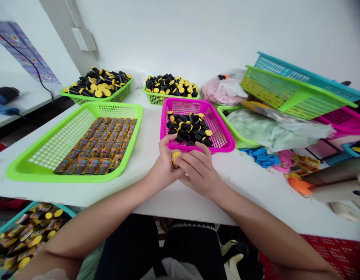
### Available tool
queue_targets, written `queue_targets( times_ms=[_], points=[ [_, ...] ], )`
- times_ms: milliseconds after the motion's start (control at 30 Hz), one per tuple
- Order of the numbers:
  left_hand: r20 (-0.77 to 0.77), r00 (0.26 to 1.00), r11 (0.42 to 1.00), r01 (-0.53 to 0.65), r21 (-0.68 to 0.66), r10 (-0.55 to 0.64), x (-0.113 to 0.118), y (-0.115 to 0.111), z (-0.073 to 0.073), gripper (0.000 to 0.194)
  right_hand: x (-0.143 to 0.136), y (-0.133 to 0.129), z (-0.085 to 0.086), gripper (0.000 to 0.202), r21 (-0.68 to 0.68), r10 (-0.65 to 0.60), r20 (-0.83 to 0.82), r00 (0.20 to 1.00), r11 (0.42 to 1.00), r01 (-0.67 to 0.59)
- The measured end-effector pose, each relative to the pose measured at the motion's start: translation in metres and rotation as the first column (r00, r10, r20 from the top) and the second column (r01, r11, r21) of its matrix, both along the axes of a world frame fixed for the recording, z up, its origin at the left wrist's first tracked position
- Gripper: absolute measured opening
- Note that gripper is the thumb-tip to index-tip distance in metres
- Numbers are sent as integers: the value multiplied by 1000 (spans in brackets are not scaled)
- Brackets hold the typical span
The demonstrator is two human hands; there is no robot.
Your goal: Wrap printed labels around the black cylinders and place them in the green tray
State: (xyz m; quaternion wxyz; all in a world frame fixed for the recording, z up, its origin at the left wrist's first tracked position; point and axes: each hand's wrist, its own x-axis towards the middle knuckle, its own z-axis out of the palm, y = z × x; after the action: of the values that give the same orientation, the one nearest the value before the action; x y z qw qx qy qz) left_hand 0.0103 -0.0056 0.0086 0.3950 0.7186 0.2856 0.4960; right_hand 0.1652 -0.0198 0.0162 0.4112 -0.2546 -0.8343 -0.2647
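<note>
My left hand and my right hand meet over the near side of the table. Between them is a small yellow-capped canister, its round yellow end facing up and most of its body hidden by fingers. My left hand is closed around it, and the right fingers press against it from the other side. Just beyond my hands, a magenta basket holds loose black canisters, some with yellow ends showing. To the left, a green tray contains canisters in printed wrap, laid in tidy rows.
Two green baskets of black and yellow canisters stand at the back. At right are stacked baskets, plastic bags and a heat gun. A teal basket of wrapped canisters sits below the table's left edge.
</note>
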Motion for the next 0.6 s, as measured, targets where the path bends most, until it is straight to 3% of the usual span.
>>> queue_targets(
  times_ms=[100, 233, 367, 500, 600],
  points=[
    [-56, 993, 985, -97, 144, 106, -6, -7, 10, 64, -2, 2, 1, 37, -22, 31, -40, 999, 999, -31],
    [-208, 936, 951, -247, 186, 284, -30, -30, 33, 33, -5, 0, 10, 49, -67, 131, -73, 989, 988, -136],
    [-240, 917, 939, -269, 216, 318, -51, -52, 45, 31, -16, -7, 23, 50, -80, 277, -29, 960, 957, -278],
    [-209, 909, 925, -321, 203, 361, -58, -65, 48, 33, -33, -16, 28, 53, -91, 321, -49, 946, 942, -324],
    [-228, 884, 905, -361, 224, 408, -73, -70, 56, 29, -36, -12, 34, 56, -177, 355, -112, 928, 912, -370]
  ],
)
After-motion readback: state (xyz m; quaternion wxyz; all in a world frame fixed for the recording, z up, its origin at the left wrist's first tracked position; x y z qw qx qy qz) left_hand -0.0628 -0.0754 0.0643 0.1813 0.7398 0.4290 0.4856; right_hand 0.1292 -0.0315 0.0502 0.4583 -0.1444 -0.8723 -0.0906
